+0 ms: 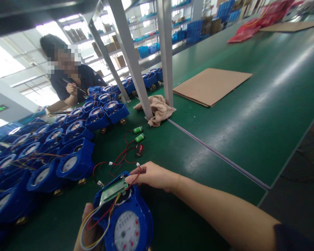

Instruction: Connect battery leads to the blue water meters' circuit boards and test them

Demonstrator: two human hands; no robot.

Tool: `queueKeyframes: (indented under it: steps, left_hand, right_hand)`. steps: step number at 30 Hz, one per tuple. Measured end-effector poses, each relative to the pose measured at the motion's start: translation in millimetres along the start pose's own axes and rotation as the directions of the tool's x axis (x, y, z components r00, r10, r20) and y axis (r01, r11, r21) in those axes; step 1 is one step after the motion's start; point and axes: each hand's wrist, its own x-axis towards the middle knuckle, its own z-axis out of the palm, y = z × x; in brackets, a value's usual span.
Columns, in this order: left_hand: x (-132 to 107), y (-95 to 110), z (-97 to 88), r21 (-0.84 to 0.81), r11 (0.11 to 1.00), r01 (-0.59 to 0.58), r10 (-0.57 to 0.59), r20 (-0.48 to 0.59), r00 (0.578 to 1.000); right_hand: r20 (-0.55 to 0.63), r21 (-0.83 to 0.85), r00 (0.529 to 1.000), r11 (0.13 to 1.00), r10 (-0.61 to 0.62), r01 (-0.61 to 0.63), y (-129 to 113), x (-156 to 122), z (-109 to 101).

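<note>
A blue water meter (143,209) with a round white dial lies tilted in front of me, its box-like top part uncovered. My left hand (87,223) grips it from the left side, with its fingers partly hidden. At the upper part, a green circuit board (112,192) with a pale display sits in or over the box. My right hand (146,176) pinches the board's right end between thumb and fingers. Yellow, white and red wires (81,234) loop out at the left. Beyond lie red and black leads with white connectors (110,163).
Rows of blue water meters (75,164) fill the left of the green table (199,146). Two green batteries (139,138) and a small red-lit display module (139,150) lie ahead. A cloth (159,109) surrounds metal posts; cardboard (211,85) lies behind. Across the table a co-worker (78,80) holds a tool.
</note>
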Motion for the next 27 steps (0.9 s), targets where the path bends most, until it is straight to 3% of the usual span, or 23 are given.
queueKeyframes:
  steps: [6, 27]
  left_hand:
    - [3.3, -3.3, -4.8, -0.095, 0.989, 0.110, -0.109, 0.013, 0.994]
    - [14.1, -8.1, -14.1, -0.096, 0.992, 0.082, -0.082, 0.004, 0.997]
  right_hand:
    - [0.005, 0.020, 1.000, 1.000, 0.006, -0.006, -1.0, 0.0, 0.0]
    - [0.002, 0.019, 1.000, 1.000, 0.015, -0.015, -0.8, 0.6, -0.4]
